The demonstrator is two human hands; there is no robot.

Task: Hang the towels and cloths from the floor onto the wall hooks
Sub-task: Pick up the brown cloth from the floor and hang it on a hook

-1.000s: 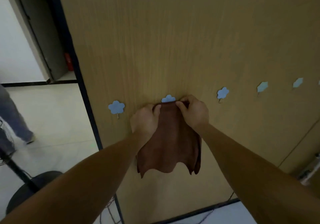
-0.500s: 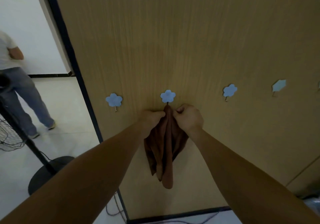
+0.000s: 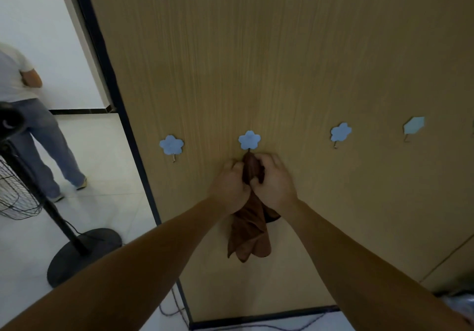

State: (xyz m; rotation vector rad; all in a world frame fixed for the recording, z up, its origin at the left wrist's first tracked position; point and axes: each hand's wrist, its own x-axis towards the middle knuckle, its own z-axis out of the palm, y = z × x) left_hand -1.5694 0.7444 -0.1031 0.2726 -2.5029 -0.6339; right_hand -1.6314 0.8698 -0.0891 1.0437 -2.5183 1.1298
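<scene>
Hanging step: the brown cloth (image 3: 250, 230) is bunched against the wood-grain wall panel (image 3: 282, 61), its top touching the underside of the blue flower hook (image 3: 249, 139), second from the left in the row.
Left hand (image 3: 229, 189): fingers curled round the gathered cloth just below the hook.
Right hand (image 3: 275, 184): gripping the same bunch, touching the left hand.
Next move: probably seat a fold over the prong, then ease both grips and check that it holds.
Hidden: the prong sits behind the cloth, so whether it has caught cannot be told. The fingertips are buried in fabric, and no other towels show.
</scene>
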